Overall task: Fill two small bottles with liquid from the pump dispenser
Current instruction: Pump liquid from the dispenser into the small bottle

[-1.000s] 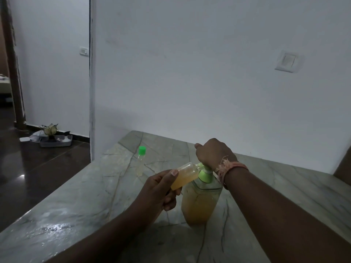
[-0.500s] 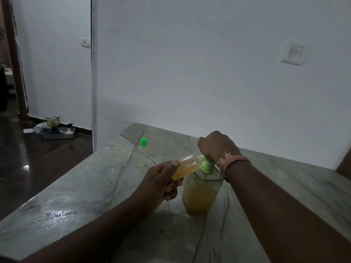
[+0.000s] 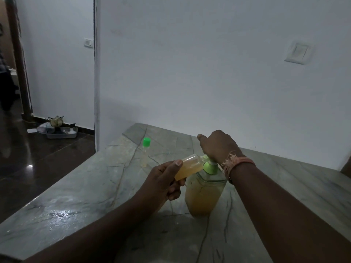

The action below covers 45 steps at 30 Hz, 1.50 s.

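Head view: marble worktop against a white wall.
Left hand: grip closing round the small bottle – tilted, mouth meeting the green pump nozzle.
Right hand: fingers curling over the pump dispenser head – hiding it.
Surroundings: capped second bottle standing behind, apart; grey tray lying on the dark floor.
Unclear: second bottle's contents, dim light.
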Motion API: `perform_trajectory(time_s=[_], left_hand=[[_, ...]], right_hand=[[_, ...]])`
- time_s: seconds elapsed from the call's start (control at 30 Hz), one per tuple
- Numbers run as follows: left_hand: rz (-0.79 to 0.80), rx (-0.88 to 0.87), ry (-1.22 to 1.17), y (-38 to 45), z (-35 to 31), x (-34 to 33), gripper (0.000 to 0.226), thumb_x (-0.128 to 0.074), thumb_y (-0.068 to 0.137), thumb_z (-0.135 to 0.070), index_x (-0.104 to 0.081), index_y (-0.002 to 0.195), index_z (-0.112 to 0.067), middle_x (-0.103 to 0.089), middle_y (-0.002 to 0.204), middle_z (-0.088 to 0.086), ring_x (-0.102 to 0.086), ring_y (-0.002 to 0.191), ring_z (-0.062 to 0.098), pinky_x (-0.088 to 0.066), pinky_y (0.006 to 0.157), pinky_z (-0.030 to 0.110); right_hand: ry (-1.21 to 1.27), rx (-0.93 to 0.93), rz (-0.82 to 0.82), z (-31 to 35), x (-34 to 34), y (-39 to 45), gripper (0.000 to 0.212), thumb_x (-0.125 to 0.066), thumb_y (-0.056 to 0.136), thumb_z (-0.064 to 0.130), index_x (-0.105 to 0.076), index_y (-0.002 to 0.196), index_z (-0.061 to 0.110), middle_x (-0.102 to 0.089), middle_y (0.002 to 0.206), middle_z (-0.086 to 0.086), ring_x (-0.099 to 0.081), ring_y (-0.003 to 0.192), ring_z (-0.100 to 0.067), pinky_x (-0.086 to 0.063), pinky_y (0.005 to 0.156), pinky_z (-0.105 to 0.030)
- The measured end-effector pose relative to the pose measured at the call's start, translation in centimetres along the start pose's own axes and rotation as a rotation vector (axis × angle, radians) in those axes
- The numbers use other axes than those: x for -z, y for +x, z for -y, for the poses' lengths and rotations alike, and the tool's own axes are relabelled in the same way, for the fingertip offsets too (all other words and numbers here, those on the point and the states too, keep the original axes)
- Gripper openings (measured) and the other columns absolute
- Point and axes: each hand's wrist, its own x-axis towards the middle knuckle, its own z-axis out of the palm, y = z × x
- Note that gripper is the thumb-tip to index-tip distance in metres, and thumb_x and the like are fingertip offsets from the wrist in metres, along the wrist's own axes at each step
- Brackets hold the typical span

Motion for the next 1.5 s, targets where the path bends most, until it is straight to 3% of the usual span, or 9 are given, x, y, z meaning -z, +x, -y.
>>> perform_trajectory(time_s=[0.2,0.37,0.67,0.8,0.93,1.0,1.13,1.33,1.5], left_hand=[[0.015,-0.005,0.006,-0.1,-0.3,-0.2,0.035,-0.058,0.094,-0.048,-0.072,0.105,-0.017,-0.059,0.075,0.008,-0.042,0.046,0.007,-0.04,0.043,0.021],[0.024,-0.01,0.006,0.1,0.1,0.1,0.033,-0.058,0.094,-0.049,-0.072,0.099,-0.02,-0.059,0.074,0.006,-0.042,0.048,0.008,-0.041,0.044,0.022],[0.016,0.007,0.002,-0.1,-0.2,-0.2,0.032,-0.06,0.093,-0.05,-0.074,0.099,-0.022,-0.061,0.075,0.007,-0.042,0.047,0.008,-0.041,0.043,0.022],[0.031,0.003,0.005,0.1,0.0,0.1,0.036,-0.058,0.095,-0.048,-0.069,0.112,-0.018,-0.059,0.076,0.006,-0.042,0.049,0.007,-0.041,0.044,0.021],[0.027,-0.005,0.006,0.1,0.3,0.2,0.038,-0.058,0.094,-0.048,-0.068,0.111,-0.016,-0.057,0.074,0.005,-0.041,0.048,0.007,-0.04,0.044,0.021],[0.023,-0.003,0.003,0.0,0.2,0.2,0.037,-0.059,0.093,-0.049,-0.069,0.112,-0.019,-0.057,0.074,0.005,-0.042,0.048,0.007,-0.04,0.044,0.02],[0.034,0.003,0.014,-0.1,0.0,0.0,0.038,-0.059,0.093,-0.051,-0.069,0.114,-0.021,-0.059,0.077,0.006,-0.042,0.048,0.007,-0.041,0.044,0.021],[0.03,0.002,-0.003,0.1,0.3,0.4,0.041,-0.061,0.092,-0.051,-0.068,0.112,-0.016,-0.058,0.075,0.007,-0.042,0.048,0.007,-0.04,0.044,0.021],[0.017,-0.009,-0.004,0.0,0.3,0.3,0.043,-0.06,0.092,-0.05,-0.068,0.113,-0.013,-0.057,0.074,0.008,-0.041,0.047,0.007,-0.04,0.043,0.021]], right_hand=[[-0.13,0.095,-0.064,1.0,1.2,0.0,0.045,-0.045,0.088,0.057,-0.042,0.063,0.019,-0.048,0.067,-0.002,-0.053,0.07,-0.026,-0.04,0.065,-0.032],[-0.011,0.021,-0.041,0.0,0.1,-0.2,0.045,-0.045,0.088,0.052,-0.061,0.074,0.013,-0.068,0.082,-0.008,-0.063,0.08,-0.03,-0.051,0.078,-0.037],[-0.165,0.098,-0.02,1.3,1.5,-0.3,0.045,-0.045,0.089,0.056,-0.043,0.063,0.02,-0.05,0.07,-0.002,-0.056,0.075,-0.028,-0.043,0.068,-0.033],[-0.056,0.054,-0.076,0.4,0.3,-0.1,0.047,-0.044,0.088,0.057,-0.052,0.066,0.016,-0.06,0.071,-0.004,-0.059,0.07,-0.026,-0.047,0.067,-0.034],[-0.015,0.015,-0.007,-0.1,-0.1,0.1,0.051,-0.045,0.084,0.058,-0.066,0.076,0.012,-0.07,0.083,-0.008,-0.064,0.078,-0.029,-0.053,0.079,-0.041],[-0.015,0.02,0.002,0.0,0.0,0.1,0.049,-0.046,0.084,0.057,-0.065,0.077,0.012,-0.07,0.084,-0.009,-0.064,0.08,-0.03,-0.053,0.08,-0.04],[-0.079,0.053,0.019,0.8,0.9,0.1,0.043,-0.05,0.086,0.055,-0.05,0.064,0.017,-0.06,0.073,-0.004,-0.061,0.075,-0.028,-0.043,0.065,-0.031],[0.05,-0.005,-0.006,-0.1,-0.1,-0.1,0.05,-0.045,0.084,0.055,-0.068,0.077,0.011,-0.072,0.083,-0.006,-0.065,0.078,-0.027,-0.053,0.08,-0.04],[-0.003,0.021,0.012,0.1,0.2,-0.2,0.041,-0.05,0.084,0.051,-0.06,0.071,0.013,-0.067,0.08,-0.008,-0.063,0.076,-0.028,-0.051,0.071,-0.034]])
